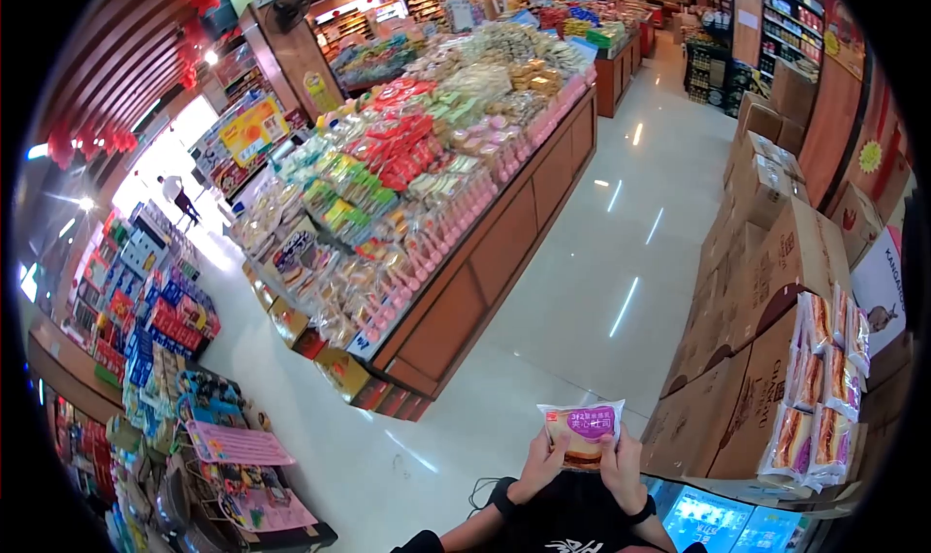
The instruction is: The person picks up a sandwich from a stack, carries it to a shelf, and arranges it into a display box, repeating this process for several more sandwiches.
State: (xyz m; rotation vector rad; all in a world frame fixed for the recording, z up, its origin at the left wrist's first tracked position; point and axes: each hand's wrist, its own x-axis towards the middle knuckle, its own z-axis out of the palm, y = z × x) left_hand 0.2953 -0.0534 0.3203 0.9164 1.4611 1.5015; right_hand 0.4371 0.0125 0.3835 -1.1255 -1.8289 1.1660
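Steadying bread packet [582, 431] at five o'clock: left hand [541, 464] and right hand [623, 466], fingers pinched on opposite sides. Step seems a plain hold; next move would need light, even pressure.

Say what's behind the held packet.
Beyond the packet: shiny floor past its top edge, dark clothing below. Can't see: whatever lies directly behind it, or behind the left hand and right hand.

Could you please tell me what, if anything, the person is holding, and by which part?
A packaged sandwich toast, held by its lower sides, left hand and right hand at opposite edges.
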